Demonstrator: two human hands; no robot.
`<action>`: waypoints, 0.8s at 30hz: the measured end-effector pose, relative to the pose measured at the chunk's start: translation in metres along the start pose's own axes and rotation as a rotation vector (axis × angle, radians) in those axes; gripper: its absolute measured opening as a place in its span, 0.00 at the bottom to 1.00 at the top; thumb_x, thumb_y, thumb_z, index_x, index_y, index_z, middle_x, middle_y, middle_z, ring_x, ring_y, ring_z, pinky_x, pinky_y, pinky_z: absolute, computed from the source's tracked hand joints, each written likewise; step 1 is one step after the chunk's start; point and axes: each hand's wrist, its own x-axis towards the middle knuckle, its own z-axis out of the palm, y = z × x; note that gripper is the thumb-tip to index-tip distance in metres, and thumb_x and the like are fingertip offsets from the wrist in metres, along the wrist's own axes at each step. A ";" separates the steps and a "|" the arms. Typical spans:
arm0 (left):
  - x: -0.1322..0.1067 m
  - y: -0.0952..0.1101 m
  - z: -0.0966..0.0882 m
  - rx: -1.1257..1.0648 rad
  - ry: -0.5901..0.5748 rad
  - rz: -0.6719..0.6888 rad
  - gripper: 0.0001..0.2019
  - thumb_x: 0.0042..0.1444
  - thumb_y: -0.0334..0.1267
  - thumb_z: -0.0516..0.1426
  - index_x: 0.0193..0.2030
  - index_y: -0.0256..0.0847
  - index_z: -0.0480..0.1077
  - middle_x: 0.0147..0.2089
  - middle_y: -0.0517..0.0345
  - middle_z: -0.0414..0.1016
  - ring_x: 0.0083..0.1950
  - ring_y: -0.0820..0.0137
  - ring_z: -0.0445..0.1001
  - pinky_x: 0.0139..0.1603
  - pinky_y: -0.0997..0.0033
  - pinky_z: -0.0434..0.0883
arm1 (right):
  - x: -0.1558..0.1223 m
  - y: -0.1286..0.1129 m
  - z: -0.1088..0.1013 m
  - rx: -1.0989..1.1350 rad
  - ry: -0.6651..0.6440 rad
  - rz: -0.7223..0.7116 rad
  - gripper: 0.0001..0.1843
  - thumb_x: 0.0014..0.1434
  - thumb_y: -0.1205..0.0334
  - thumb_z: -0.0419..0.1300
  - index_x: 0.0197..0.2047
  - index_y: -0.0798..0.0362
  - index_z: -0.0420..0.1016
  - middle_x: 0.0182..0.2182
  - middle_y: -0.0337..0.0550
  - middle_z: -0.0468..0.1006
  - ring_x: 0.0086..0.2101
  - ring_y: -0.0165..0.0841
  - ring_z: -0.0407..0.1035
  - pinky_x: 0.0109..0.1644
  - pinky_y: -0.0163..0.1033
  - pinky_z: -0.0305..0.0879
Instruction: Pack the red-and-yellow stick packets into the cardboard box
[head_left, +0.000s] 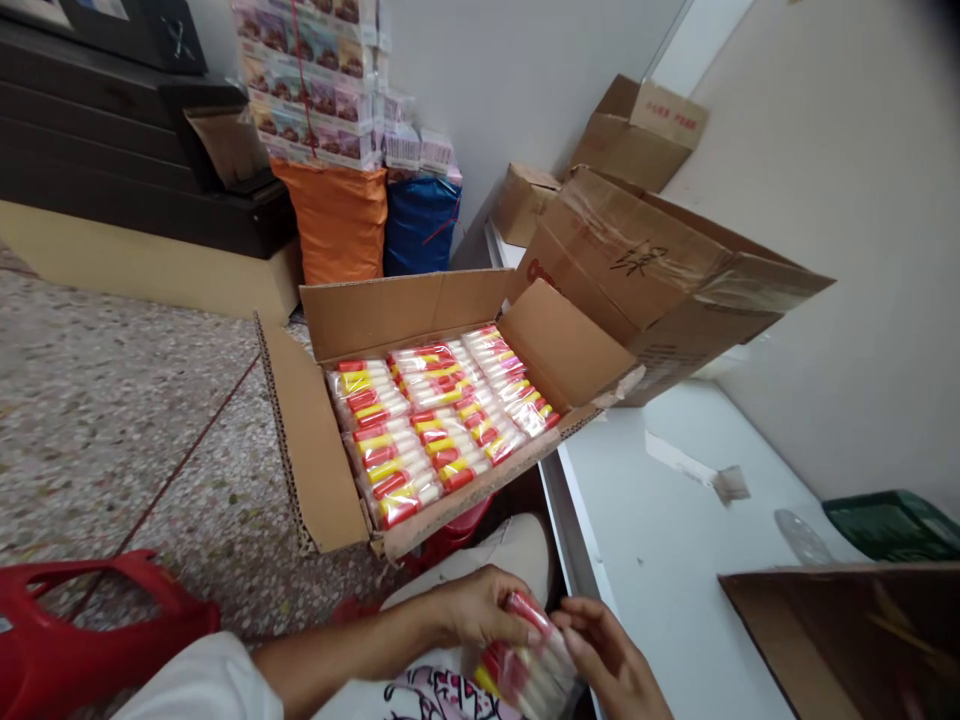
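Observation:
Low in the head view, my left hand (480, 605) and my right hand (611, 660) both grip one clear plastic pack of red, yellow and white tubes (529, 655) over my lap. The left fingers curl over its top end, the right hand supports it from the side. Ahead stands an open cardboard box (315, 450) on a red stool, filled with several rows of the same packs (439, 420). Its flaps are folded outward.
A white shelf (660, 540) runs along the wall on the right with a taped cardboard box (660, 270), a green item (892, 525) and a brown box (847, 640). A red stool (90, 630) sits at the left on speckled floor. Orange and blue sacks stand behind.

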 end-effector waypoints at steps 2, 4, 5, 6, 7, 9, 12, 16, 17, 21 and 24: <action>0.000 -0.003 -0.004 -0.017 -0.002 0.011 0.26 0.31 0.50 0.70 0.34 0.34 0.73 0.27 0.64 0.70 0.28 0.78 0.65 0.30 0.77 0.61 | 0.003 0.006 0.010 0.058 -0.013 0.103 0.20 0.49 0.44 0.63 0.37 0.53 0.75 0.29 0.42 0.76 0.32 0.37 0.72 0.35 0.37 0.70; 0.001 -0.006 -0.009 -0.089 -0.014 -0.002 0.25 0.30 0.46 0.71 0.34 0.33 0.72 0.28 0.63 0.70 0.28 0.78 0.66 0.31 0.77 0.63 | 0.004 0.010 0.018 0.095 -0.030 0.141 0.20 0.49 0.45 0.63 0.35 0.55 0.74 0.26 0.39 0.74 0.27 0.32 0.69 0.30 0.34 0.65; 0.002 -0.007 -0.011 -0.137 -0.033 -0.018 0.25 0.30 0.45 0.71 0.34 0.33 0.72 0.29 0.63 0.71 0.29 0.78 0.67 0.32 0.77 0.64 | 0.005 0.011 0.020 0.115 -0.024 0.138 0.20 0.50 0.45 0.64 0.35 0.55 0.74 0.26 0.39 0.75 0.27 0.32 0.69 0.30 0.34 0.65; 0.002 -0.008 -0.014 -0.183 -0.065 -0.037 0.25 0.29 0.43 0.71 0.34 0.33 0.71 0.29 0.62 0.71 0.29 0.77 0.68 0.33 0.76 0.65 | 0.005 0.012 0.022 0.136 -0.015 0.131 0.21 0.49 0.46 0.64 0.36 0.55 0.74 0.28 0.40 0.75 0.29 0.32 0.69 0.32 0.35 0.65; 0.003 -0.008 -0.017 -0.222 -0.101 -0.051 0.25 0.29 0.42 0.72 0.34 0.33 0.70 0.30 0.61 0.72 0.29 0.77 0.69 0.34 0.76 0.66 | 0.005 0.012 0.023 0.154 -0.017 0.128 0.21 0.48 0.46 0.65 0.37 0.55 0.74 0.30 0.41 0.76 0.31 0.33 0.70 0.35 0.36 0.65; 0.004 -0.009 -0.022 -0.275 -0.155 -0.064 0.24 0.29 0.38 0.72 0.35 0.33 0.70 0.32 0.60 0.73 0.30 0.76 0.70 0.36 0.75 0.67 | 0.007 0.011 0.025 0.190 -0.043 0.137 0.22 0.46 0.48 0.67 0.39 0.54 0.73 0.33 0.42 0.77 0.34 0.35 0.70 0.39 0.37 0.66; 0.004 -0.012 -0.028 -0.295 -0.178 -0.065 0.25 0.32 0.35 0.72 0.38 0.35 0.69 0.34 0.60 0.73 0.33 0.75 0.71 0.38 0.74 0.68 | 0.007 0.017 0.028 0.282 -0.057 0.190 0.22 0.43 0.50 0.69 0.39 0.53 0.73 0.33 0.42 0.77 0.35 0.35 0.70 0.41 0.38 0.66; 0.001 -0.023 -0.030 -0.298 -0.169 -0.068 0.24 0.35 0.34 0.71 0.41 0.36 0.68 0.36 0.59 0.73 0.36 0.74 0.72 0.40 0.74 0.68 | 0.001 0.034 0.035 0.419 -0.044 0.301 0.21 0.45 0.51 0.68 0.38 0.54 0.71 0.31 0.41 0.77 0.31 0.33 0.70 0.37 0.38 0.66; 0.000 -0.025 -0.029 -0.295 -0.164 -0.065 0.25 0.36 0.34 0.71 0.42 0.36 0.68 0.37 0.59 0.74 0.37 0.73 0.72 0.40 0.74 0.68 | -0.001 0.038 0.036 0.436 -0.051 0.316 0.20 0.46 0.51 0.68 0.38 0.54 0.71 0.31 0.42 0.77 0.31 0.33 0.70 0.36 0.38 0.66; -0.003 -0.029 -0.025 -0.274 -0.135 -0.040 0.27 0.36 0.35 0.70 0.44 0.37 0.68 0.39 0.56 0.75 0.39 0.70 0.73 0.42 0.71 0.68 | -0.007 0.037 0.040 0.506 -0.063 0.289 0.22 0.44 0.53 0.69 0.40 0.54 0.72 0.36 0.45 0.79 0.34 0.35 0.72 0.39 0.39 0.67; -0.004 -0.028 -0.021 -0.243 -0.109 -0.024 0.26 0.37 0.36 0.70 0.44 0.35 0.69 0.40 0.53 0.76 0.39 0.68 0.74 0.44 0.69 0.68 | -0.012 0.025 0.042 0.544 -0.073 0.298 0.26 0.45 0.51 0.68 0.46 0.52 0.72 0.43 0.48 0.78 0.39 0.38 0.73 0.39 0.40 0.68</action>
